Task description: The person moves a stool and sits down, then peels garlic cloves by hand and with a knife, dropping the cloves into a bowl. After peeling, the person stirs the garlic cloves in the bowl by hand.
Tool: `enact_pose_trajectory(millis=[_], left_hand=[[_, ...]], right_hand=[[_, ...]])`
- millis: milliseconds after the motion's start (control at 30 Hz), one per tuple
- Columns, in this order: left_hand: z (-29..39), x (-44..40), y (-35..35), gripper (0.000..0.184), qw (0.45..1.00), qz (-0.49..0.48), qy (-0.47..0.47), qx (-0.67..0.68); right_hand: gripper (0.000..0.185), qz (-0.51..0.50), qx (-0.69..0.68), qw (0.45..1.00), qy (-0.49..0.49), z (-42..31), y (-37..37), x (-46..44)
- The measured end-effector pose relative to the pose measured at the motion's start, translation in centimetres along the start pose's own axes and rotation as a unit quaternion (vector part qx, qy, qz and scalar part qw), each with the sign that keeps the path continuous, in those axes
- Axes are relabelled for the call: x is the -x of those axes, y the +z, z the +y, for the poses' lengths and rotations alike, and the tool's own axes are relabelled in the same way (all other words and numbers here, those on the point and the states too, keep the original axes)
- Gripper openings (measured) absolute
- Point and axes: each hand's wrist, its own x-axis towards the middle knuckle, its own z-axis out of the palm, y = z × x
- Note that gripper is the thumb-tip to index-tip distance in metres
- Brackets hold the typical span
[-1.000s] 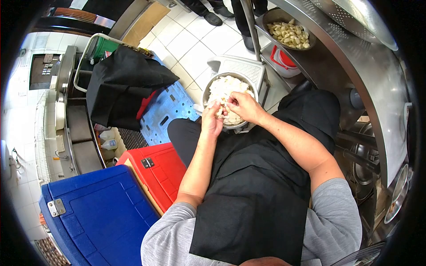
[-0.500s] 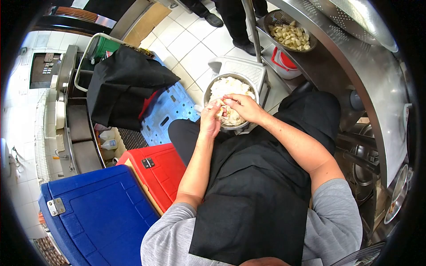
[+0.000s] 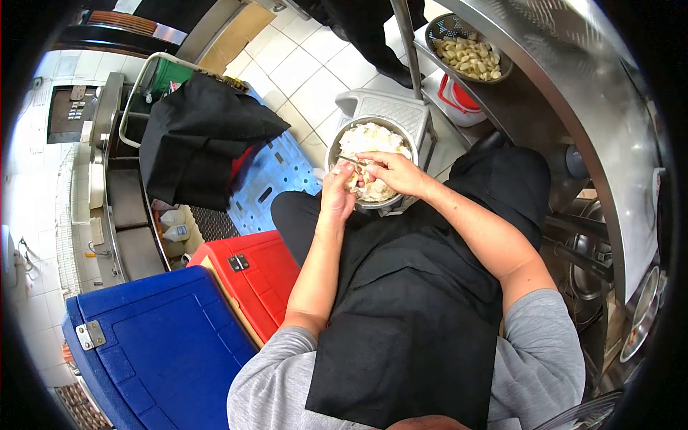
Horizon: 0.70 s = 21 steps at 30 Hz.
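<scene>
A round metal bowl (image 3: 413,147) full of pale, garlic-like pieces (image 3: 373,136) stands on a grey plastic stool (image 3: 390,104) in front of my knees. Over its near left part, my left hand (image 3: 337,188) is closed with its fingers curled round a small pale piece (image 3: 352,182). My right hand (image 3: 393,172) is closed too, its fingertips meeting those of my left hand. A thin dark blade (image 3: 350,160) shows between the two hands; its handle is hidden in my right fingers.
A colander (image 3: 431,30) of peeled pale cloves sits on the steel shelf at upper right, above a white bucket (image 3: 459,107) with red trim. To the left are a blue pallet (image 3: 269,179), a red box (image 3: 251,276) and a blue box (image 3: 165,344). Another person's dark-clad legs (image 3: 365,36) stand beyond the stool.
My right hand has shifted slightly left against my left hand, and the thin blade now shows between them. The other person's legs have moved in the background.
</scene>
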Motion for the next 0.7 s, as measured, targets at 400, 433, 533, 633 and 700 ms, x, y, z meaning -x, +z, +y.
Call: enact_pose_trajectory(millis=[400,433,533,633,700], left_hand=[[0.3,0.0,-1.0,0.014,1.0,-0.005,-0.005,-0.019],[0.2,0.0,-1.1,0.014,1.0,-0.005,-0.005,-0.019],[0.4,0.1,-0.7,0.016,1.0,-0.003,-0.006,-0.019],[0.5,0.2,-0.8,0.014,1.0,0.012,-0.01,-0.005],[0.4,0.0,-1.2,0.014,1.0,0.0,-0.008,-0.017]], right_hand=[[0.036,-0.016,0.01,1.0,0.001,0.0,0.0,-0.2],[0.036,-0.016,0.01,1.0,0.001,-0.2,-0.1,-0.1],[0.035,-0.028,-0.018,0.999,0.008,0.1,-0.4,-0.3],[0.035,-0.043,-0.062,0.997,0.022,1.1,-0.1,-0.6],[0.036,-0.028,-0.053,0.998,0.028,0.9,0.0,-0.3]])
